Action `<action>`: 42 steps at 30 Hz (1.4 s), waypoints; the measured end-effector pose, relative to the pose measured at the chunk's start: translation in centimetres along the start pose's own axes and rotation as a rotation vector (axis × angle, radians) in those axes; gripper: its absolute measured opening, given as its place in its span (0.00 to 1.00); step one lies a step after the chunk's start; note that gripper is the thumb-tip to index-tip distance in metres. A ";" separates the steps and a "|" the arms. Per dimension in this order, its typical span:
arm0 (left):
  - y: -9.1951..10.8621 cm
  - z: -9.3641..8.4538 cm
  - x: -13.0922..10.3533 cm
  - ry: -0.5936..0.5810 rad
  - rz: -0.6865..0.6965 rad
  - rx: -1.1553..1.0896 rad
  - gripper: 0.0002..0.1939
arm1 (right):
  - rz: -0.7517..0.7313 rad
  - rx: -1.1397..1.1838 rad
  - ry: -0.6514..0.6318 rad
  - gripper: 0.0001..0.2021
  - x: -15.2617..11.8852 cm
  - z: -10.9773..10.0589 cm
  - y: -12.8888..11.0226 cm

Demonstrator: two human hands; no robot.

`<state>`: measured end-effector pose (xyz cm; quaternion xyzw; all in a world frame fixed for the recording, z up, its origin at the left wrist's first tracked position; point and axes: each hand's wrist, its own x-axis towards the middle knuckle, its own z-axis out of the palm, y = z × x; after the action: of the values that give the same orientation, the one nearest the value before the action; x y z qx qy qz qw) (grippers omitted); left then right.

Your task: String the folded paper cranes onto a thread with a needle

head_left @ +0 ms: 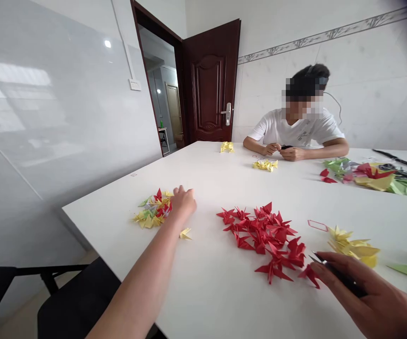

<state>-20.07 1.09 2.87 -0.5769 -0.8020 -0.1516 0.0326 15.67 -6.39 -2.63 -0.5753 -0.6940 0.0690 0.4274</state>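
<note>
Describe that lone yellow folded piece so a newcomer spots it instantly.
On the white table, find the red cluster and, left of it, the mixed-colour pile. Between them, right of the left forearm, lies one pale yellow folded piece, alone, its neighbours heaped.

The hands point(184, 202) and left forearm point(143, 278) are bare.

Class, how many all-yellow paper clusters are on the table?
3: near cluster beside the right hand, middle cluster before the seated person, far cluster by the far edge of the table.

Wht tbl point(203, 287) | red origami point(260, 235) ctr | mixed pile point(150, 214) L | yel pcs point(352, 245) R
</note>
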 end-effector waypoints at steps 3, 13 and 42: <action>-2.0 0.4 1.1 -0.021 -0.126 0.027 0.19 | 0.019 -0.081 -0.085 0.20 0.1 -0.5 -0.7; -1.0 0.1 1.4 -0.026 -0.083 -0.146 0.15 | 0.091 -0.019 -0.120 0.17 -0.4 -1.0 -2.7; 11.5 -0.9 -11.1 -1.020 0.160 -1.542 0.13 | -0.240 0.173 -0.180 0.11 -1.6 -1.4 -5.7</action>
<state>-5.72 -5.98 3.61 -0.4898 -0.3545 -0.3683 -0.7062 12.35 -10.21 0.81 -0.4408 -0.7848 0.1281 0.4164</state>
